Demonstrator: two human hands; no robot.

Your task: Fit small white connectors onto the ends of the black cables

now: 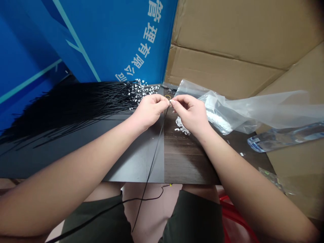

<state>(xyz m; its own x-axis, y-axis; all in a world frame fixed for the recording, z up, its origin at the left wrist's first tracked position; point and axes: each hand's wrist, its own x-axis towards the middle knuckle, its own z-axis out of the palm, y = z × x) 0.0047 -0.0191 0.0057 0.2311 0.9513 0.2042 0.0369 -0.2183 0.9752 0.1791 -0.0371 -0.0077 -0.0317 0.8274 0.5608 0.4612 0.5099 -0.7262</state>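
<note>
My left hand [150,109] is closed in a pinch at the upper end of a thin black cable [155,153], which hangs down over the table's front edge. My right hand [191,111] meets it fingertip to fingertip, pinching something small and pale at the cable's end, partly hidden by the fingers. Just below my right hand lies a small heap of white connector pieces [181,125]. Left of my left hand spreads a large bundle of black cables [83,99] with white connector ends [141,90].
Clear plastic bags [220,111], one with white pieces inside, lie at the right. Beyond them is a plastic bottle [286,136]. A blue panel [106,37] and cardboard [227,40] wall off the back. Another black cable [106,211] crosses above my lap.
</note>
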